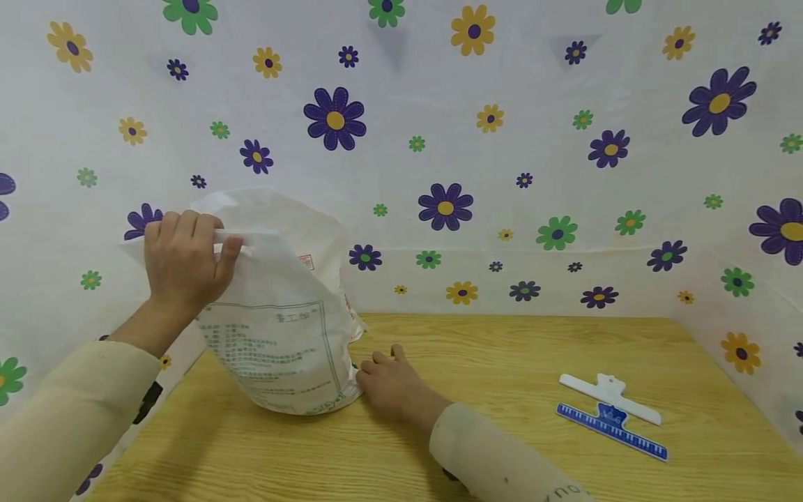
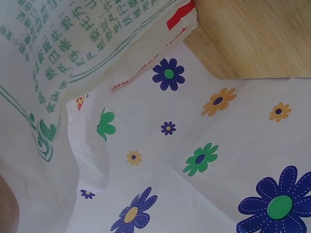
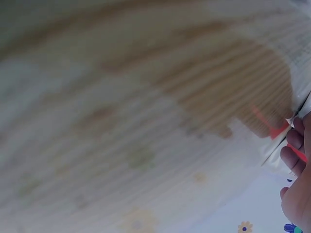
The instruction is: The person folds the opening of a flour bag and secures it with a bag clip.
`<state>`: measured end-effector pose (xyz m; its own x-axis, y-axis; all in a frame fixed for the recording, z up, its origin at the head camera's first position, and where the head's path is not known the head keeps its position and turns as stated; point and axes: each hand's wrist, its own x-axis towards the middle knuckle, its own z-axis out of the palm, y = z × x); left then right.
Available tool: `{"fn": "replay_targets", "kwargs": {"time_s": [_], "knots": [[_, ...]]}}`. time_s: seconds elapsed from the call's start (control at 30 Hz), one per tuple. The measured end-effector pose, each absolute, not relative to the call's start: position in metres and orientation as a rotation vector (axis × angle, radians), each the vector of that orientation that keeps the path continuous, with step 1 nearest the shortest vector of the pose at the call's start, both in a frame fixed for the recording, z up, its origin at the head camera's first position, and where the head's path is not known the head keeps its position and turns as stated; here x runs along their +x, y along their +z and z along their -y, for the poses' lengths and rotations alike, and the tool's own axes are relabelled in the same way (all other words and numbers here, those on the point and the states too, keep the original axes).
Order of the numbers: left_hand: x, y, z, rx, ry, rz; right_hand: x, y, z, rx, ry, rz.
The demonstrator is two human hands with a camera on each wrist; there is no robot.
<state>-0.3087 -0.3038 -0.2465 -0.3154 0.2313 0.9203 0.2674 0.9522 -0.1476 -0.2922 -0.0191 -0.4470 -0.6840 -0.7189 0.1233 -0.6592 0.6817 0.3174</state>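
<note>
Nearest the lens: two pale sleeves, the left one (image 1: 81,411) at lower left, the right one (image 1: 502,450) at bottom centre. Ahead of them, on the left part of the table, a white printed bag (image 1: 270,341), base on the wood, body tilted, green lettering on its near face. Step in hand, as I judge it: handling the bag, top edge held up, lower corner steadied. Next move would seem to call for a firm hold on that edge and a settled base, so the body does not slump if either hand lets go. Left hand (image 1: 186,261): fingers curled over the top edge, thumb tip on the near side, gripping it; no gap seen in the hold. Right hand (image 1: 392,387): low at the bag's right-hand bottom corner, touching it, fingers bent; right-wrist view shows fingertips at a white, red-marked edge, but whether they pinch it or only press, cannot tell. Outward, well apart from the bag: a white clip (image 1: 633,406) and, just nearer, a blue clip (image 1: 633,437) printed like piano keys, neither in a hand. Under all, the wood-grain table (image 1: 489,362); behind, a flowered sheet (image 1: 401,90).
</note>
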Motion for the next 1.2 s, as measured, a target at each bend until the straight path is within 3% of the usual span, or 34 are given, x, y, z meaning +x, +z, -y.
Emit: {"fn": "replay_targets", "kwargs": {"time_s": [1.2], "knots": [[-0.307, -0.244, 0.302, -0.455, 0.016, 1.898, -0.304, -0.454, -0.017, 1.204, -0.28, 2.598]]}}
